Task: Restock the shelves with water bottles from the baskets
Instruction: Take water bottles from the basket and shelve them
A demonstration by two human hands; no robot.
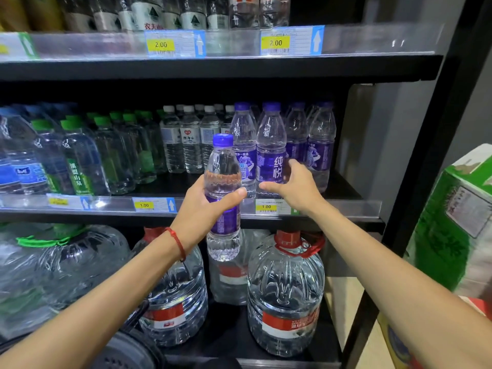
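Observation:
My left hand [202, 209] grips a purple-capped, purple-labelled water bottle [223, 179] upright in front of the middle shelf [332, 206]. My right hand [295, 187] reaches into that shelf with thumb and fingers spread around the lower part of a standing purple-labelled bottle [271, 150]; whether it touches the bottle I cannot tell. More purple-capped bottles [319, 145] stand in rows behind and to the right of it.
Left on the middle shelf stand white-capped bottles [190, 139], green-capped bottles [80, 155] and blue-labelled ones [18, 161]. Large jugs with red handles [286, 288] fill the bottom shelf. The top shelf [213, 43] holds more bottles. A green carton [458, 222] stands at right.

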